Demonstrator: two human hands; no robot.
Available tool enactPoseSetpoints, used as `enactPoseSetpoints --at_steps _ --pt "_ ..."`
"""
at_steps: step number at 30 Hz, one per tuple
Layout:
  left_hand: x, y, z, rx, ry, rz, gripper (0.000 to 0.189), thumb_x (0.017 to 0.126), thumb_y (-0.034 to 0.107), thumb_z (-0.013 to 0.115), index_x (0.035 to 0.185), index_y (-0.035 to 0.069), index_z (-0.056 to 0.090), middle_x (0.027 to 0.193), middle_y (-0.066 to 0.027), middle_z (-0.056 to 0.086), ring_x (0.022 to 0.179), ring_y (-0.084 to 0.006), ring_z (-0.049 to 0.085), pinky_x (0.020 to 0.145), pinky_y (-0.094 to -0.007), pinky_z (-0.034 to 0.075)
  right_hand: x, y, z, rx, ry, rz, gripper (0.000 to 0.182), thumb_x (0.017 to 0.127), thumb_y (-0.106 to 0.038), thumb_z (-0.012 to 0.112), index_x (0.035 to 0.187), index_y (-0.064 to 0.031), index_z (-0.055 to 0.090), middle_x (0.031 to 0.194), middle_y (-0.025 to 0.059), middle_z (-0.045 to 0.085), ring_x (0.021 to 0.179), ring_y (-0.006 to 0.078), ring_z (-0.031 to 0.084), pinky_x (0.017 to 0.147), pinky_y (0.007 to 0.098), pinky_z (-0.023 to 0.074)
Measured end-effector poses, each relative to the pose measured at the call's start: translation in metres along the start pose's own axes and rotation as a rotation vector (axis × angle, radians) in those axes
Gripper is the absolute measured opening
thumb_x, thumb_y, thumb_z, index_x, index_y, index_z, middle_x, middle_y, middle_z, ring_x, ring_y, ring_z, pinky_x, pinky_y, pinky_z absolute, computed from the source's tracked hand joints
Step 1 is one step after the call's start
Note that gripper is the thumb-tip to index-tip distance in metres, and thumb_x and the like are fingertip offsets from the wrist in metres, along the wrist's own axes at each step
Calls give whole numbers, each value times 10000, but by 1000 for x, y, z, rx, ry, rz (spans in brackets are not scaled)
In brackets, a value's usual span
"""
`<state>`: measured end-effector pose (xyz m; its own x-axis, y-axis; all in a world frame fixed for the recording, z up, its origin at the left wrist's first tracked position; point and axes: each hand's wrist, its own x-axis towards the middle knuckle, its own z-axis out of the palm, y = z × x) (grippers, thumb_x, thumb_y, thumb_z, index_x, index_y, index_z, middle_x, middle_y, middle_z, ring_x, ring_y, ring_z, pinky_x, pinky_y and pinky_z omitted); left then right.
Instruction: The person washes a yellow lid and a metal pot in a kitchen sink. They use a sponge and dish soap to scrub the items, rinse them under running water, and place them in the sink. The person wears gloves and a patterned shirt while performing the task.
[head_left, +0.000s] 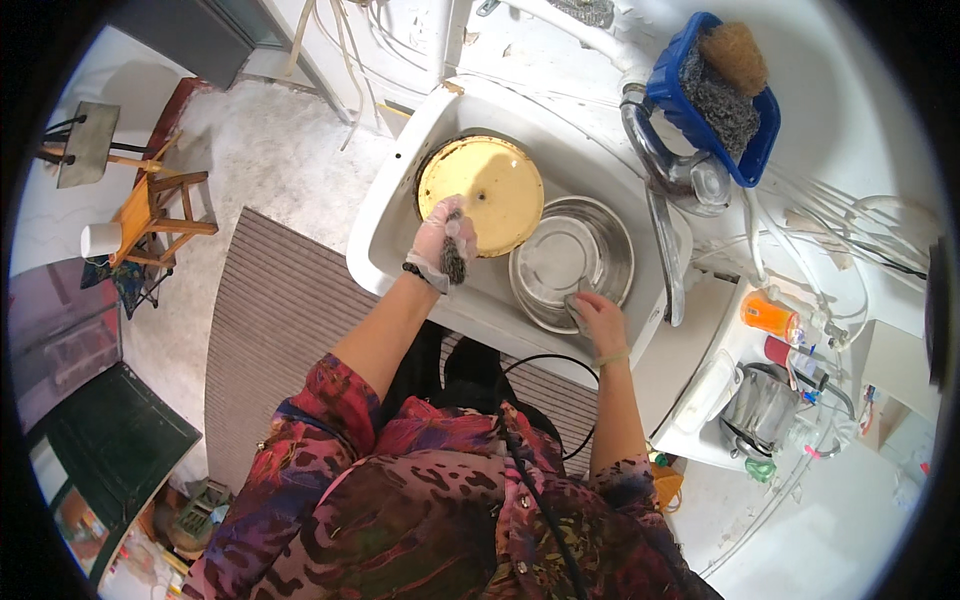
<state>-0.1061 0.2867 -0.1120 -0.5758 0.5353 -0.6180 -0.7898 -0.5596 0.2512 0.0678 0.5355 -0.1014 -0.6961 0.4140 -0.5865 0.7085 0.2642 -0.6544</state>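
Note:
A metal scouring pad (453, 261) is gripped in my left hand (435, 232), which wears a clear plastic glove. That hand is over the lower left edge of a round yellow enamelled piece (491, 176) with a chipped dark rim; whether it is a lid or a pot's base I cannot tell. To its right, a stainless steel bowl (555, 251) sits in the white sink (469, 277). My right hand (602, 319) pinches a greyish-green cloth or pad (576, 311) at the bowl's near right rim. Its fingers hide part of that piece.
A chrome faucet (664, 225) reaches over the sink's right side. Above it hangs a blue plastic basket (701, 97) with scrubbers. An electric kettle (761, 409) and an orange bottle (769, 315) stand at right. A wooden stool (161, 206) and ribbed mat (277, 322) lie left.

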Motion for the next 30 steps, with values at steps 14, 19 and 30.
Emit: enactPoseSetpoints --at_steps 14,19,30 --pt "88 -22 -24 2228 236 711 483 800 95 528 1266 176 430 1280 -169 392 1077 -337 478 908 -398 413 102 -24 98 498 -14 165 428 785 -180 636 1141 21 510 917 103 606 762 156 596 654 262 501" --pt "99 -37 -11 2388 70 504 439 832 76 454 1260 174 436 1341 -154 326 1089 -320 466 913 -377 413 112 -11 103 619 46 165 389 776 -186 646 1094 15 547 904 99 617 756 166 598 652 271 493" --pt "90 -13 -14 2191 110 614 394 812 75 455 1186 180 526 1290 -144 428 995 -301 525 870 -391 426 -23 56 -54 -844 239 259 337 768 -250 555 1050 -66 575 930 169 608 847 340 594 739 427 467"
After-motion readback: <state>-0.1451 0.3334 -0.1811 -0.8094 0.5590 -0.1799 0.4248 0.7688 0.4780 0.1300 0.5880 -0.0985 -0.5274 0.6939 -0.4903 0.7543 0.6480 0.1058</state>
